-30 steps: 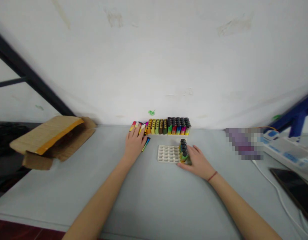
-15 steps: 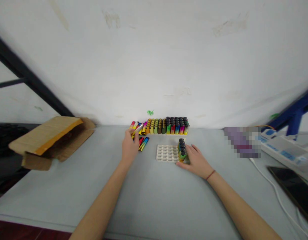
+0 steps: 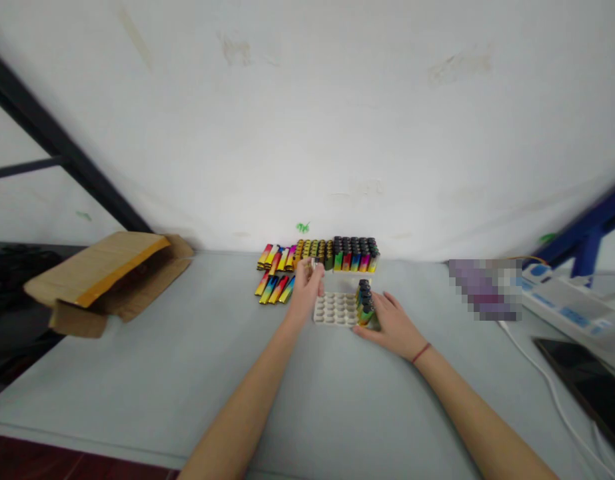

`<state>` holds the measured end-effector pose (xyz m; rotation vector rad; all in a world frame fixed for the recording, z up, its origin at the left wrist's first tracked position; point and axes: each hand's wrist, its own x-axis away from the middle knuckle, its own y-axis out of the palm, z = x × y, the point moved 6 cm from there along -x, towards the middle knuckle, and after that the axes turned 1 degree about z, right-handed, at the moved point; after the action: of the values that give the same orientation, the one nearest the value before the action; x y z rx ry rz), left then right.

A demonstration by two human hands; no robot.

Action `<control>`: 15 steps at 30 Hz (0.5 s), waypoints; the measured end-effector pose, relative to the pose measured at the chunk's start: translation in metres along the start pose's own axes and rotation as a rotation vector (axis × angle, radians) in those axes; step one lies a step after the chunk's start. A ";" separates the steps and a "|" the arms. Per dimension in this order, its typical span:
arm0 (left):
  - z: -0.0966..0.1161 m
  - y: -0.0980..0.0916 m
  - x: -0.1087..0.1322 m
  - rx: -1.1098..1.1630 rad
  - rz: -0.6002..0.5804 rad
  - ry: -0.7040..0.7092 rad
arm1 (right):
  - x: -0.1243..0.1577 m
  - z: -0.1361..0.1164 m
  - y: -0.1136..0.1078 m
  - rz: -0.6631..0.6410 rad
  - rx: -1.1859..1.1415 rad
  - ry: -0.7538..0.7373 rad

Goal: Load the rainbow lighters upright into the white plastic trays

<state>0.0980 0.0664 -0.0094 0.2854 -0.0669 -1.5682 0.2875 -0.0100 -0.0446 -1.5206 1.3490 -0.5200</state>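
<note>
My left hand [image 3: 307, 291] is closed round a lighter [image 3: 313, 265] and holds it over the left end of a white slotted tray [image 3: 335, 310]. A short row of colourful lighters [image 3: 365, 301] stands in the tray's right end. My right hand [image 3: 393, 323] rests against the tray's right side with its fingers beside those standing lighters. Loose lighters [image 3: 274, 289] lie flat on the table to the left of my left hand, and more loose ones [image 3: 276, 257] lie by the wall.
A full tray of upright lighters [image 3: 338, 253] stands against the wall. An open cardboard box [image 3: 107, 277] lies at the left. At the right are a blurred patch [image 3: 485, 288], a power strip [image 3: 572, 307], a white cable [image 3: 557, 393] and a dark phone [image 3: 587, 380].
My left hand left the loose lighters by the wall with one lighter in it and moved right, over the tray. My right hand stayed at the tray.
</note>
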 end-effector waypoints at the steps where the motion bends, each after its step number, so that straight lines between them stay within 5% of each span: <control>1: -0.002 0.003 0.003 -0.017 -0.047 0.008 | 0.000 0.000 0.000 0.000 0.000 0.001; 5: -0.002 0.010 0.016 -0.042 -0.188 0.024 | 0.000 -0.001 0.000 0.003 -0.001 -0.009; 15: -0.030 0.001 0.019 0.181 -0.005 -0.288 | 0.001 0.001 0.001 0.002 0.005 -0.006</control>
<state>0.1056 0.0516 -0.0408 0.1992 -0.4338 -1.6020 0.2882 -0.0102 -0.0463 -1.5153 1.3436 -0.5167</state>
